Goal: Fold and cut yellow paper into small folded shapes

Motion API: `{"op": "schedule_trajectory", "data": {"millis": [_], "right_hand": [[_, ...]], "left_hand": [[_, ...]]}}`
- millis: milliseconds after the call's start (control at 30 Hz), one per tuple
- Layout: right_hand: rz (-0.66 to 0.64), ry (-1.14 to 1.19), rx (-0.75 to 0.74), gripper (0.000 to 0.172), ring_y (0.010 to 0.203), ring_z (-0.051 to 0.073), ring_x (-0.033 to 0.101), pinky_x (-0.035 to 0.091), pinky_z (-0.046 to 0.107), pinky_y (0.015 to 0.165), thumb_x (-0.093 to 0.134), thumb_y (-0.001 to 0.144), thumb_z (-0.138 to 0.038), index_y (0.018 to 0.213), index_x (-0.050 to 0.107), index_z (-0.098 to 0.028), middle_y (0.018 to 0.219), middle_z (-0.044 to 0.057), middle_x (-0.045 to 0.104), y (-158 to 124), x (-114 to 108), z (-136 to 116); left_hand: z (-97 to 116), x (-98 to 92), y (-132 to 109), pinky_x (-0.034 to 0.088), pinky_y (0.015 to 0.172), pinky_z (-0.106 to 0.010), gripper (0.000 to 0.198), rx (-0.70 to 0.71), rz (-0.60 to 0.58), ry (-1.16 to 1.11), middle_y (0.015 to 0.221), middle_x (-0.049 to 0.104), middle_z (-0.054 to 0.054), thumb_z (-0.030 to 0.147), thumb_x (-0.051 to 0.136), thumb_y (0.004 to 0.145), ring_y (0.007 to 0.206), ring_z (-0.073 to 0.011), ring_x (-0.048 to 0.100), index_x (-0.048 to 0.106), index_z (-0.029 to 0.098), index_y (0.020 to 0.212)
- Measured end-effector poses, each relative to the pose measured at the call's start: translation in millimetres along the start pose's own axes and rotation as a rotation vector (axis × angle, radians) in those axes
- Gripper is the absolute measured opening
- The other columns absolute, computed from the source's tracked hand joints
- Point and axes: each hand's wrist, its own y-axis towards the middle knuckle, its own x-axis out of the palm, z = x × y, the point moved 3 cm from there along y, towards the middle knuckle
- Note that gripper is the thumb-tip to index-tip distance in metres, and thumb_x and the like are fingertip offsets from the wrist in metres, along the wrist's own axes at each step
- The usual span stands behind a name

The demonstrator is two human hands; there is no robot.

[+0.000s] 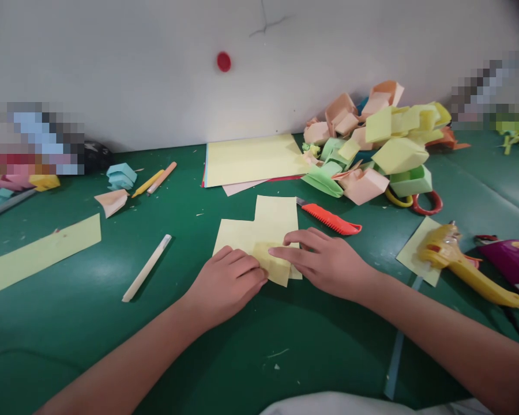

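Note:
My left hand [229,278] is closed at the near left edge of a small pale yellow paper piece [277,267], thumb and forefinger pinched together on it. My right hand [328,262] reaches over the right side of this piece, fingers apart and touching its surface; the thumb is partly hidden. Beneath both hands lies a larger, stepped sheet of pale yellow paper [277,216] on the green table. Just beyond my right hand rests a red utility knife [331,219].
Folded paper boxes [398,127] are heaped at the back right, beside stacked coloured sheets [251,161]. Scissors [428,203], a yellow glue gun [467,259] and a purple tool [510,265] lie rightward. A white stick [147,268] and a paper strip [43,253] lie leftward.

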Motion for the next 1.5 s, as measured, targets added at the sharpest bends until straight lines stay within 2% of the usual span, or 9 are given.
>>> {"op": "schedule_trajectory", "data": {"millis": [133, 233, 400, 533, 700, 967, 1133, 1300, 1500], "right_hand": [[-0.086, -0.064, -0.067, 0.04, 0.094, 0.022, 0.058, 0.047, 0.031, 0.064, 0.051, 0.094, -0.009, 0.126, 0.066, -0.026, 0.127, 0.008, 0.064, 2, -4, -4], [-0.134, 0.036, -0.053, 0.027, 0.092, 0.023, 0.057, 0.05, 0.036, 0.072, 0.058, 0.095, -0.026, 0.12, 0.067, -0.022, 0.123, 0.009, 0.066, 3, -6, -5], [-0.121, 0.088, -0.035, 0.031, 0.094, 0.023, 0.059, 0.051, 0.037, 0.077, 0.066, 0.093, -0.043, 0.114, 0.067, -0.02, 0.115, 0.008, 0.069, 5, -3, -7], [-0.086, 0.12, -0.097, 0.02, 0.089, 0.019, 0.061, 0.051, 0.034, 0.077, 0.058, 0.1, -0.035, 0.105, 0.069, -0.02, 0.107, 0.007, 0.071, 7, 1, -10], [-0.072, 0.14, -0.126, 0.022, 0.087, 0.018, 0.062, 0.052, 0.033, 0.078, 0.052, 0.103, -0.032, 0.106, 0.069, -0.019, 0.103, 0.006, 0.071, 8, 0, -12], [-0.081, 0.125, -0.131, 0.022, 0.085, 0.018, 0.062, 0.05, 0.033, 0.073, 0.051, 0.103, -0.031, 0.109, 0.07, -0.021, 0.103, 0.006, 0.071, 8, -1, -12], [-0.066, 0.177, -0.066, 0.021, 0.085, 0.018, 0.061, 0.05, 0.032, 0.074, 0.049, 0.103, -0.026, 0.102, 0.069, -0.019, 0.101, 0.006, 0.072, 10, 0, -13], [-0.053, 0.246, 0.038, 0.016, 0.088, 0.019, 0.061, 0.05, 0.032, 0.076, 0.051, 0.101, -0.023, 0.097, 0.066, -0.019, 0.098, 0.006, 0.071, 11, 5, -12], [-0.059, 0.234, 0.099, 0.009, 0.085, 0.019, 0.06, 0.046, 0.031, 0.071, 0.054, 0.098, -0.02, 0.098, 0.062, -0.019, 0.094, 0.005, 0.069, 12, 5, -13]], "left_hand": [[0, -0.7, -3, 0.042, 0.076, -0.035, 0.015, -0.009, -0.002, -0.018, 0.093, 0.071, 0.001, 0.023, 0.055, 0.101, 0.088, -0.0184, 0.062, 0.069, 0.021, 0.097], [-1, -1.8, -5, 0.042, 0.079, -0.035, 0.015, -0.043, 0.0, -0.028, 0.095, 0.071, -0.001, 0.022, 0.055, 0.1, 0.092, -0.0191, 0.063, 0.068, 0.02, 0.096], [-1, -2.1, -5, 0.042, 0.08, -0.036, 0.015, -0.07, 0.0, -0.037, 0.095, 0.071, -0.002, 0.022, 0.054, 0.1, 0.094, -0.0198, 0.064, 0.068, 0.02, 0.094], [0, -2.4, -3, 0.042, 0.081, -0.036, 0.017, -0.069, 0.001, -0.018, 0.096, 0.072, -0.002, 0.023, 0.053, 0.1, 0.095, -0.0196, 0.064, 0.069, 0.02, 0.095], [2, -4.5, 0, 0.042, 0.079, -0.037, 0.016, -0.037, 0.0, 0.022, 0.096, 0.072, -0.002, 0.028, 0.058, 0.098, 0.093, -0.0204, 0.065, 0.07, 0.02, 0.105], [2, -3.1, 0, 0.039, 0.079, -0.034, 0.012, -0.011, 0.005, 0.056, 0.095, 0.071, 0.0, 0.027, 0.06, 0.098, 0.093, -0.0184, 0.063, 0.071, 0.024, 0.102], [-1, -2.0, 0, 0.04, 0.08, -0.035, 0.016, -0.071, -0.027, -0.038, 0.098, 0.072, -0.001, 0.027, 0.056, 0.101, 0.094, -0.0186, 0.063, 0.072, 0.024, 0.099], [-5, -1.6, 0, 0.043, 0.082, -0.034, 0.016, -0.145, 0.042, -0.054, 0.094, 0.074, -0.002, 0.027, 0.056, 0.1, 0.091, -0.018, 0.067, 0.07, 0.02, 0.102], [0, -4.6, 1, 0.043, 0.078, -0.034, 0.021, -0.015, 0.064, 0.066, 0.097, 0.076, -0.002, 0.02, 0.054, 0.101, 0.092, -0.0187, 0.069, 0.069, 0.022, 0.115]]}}
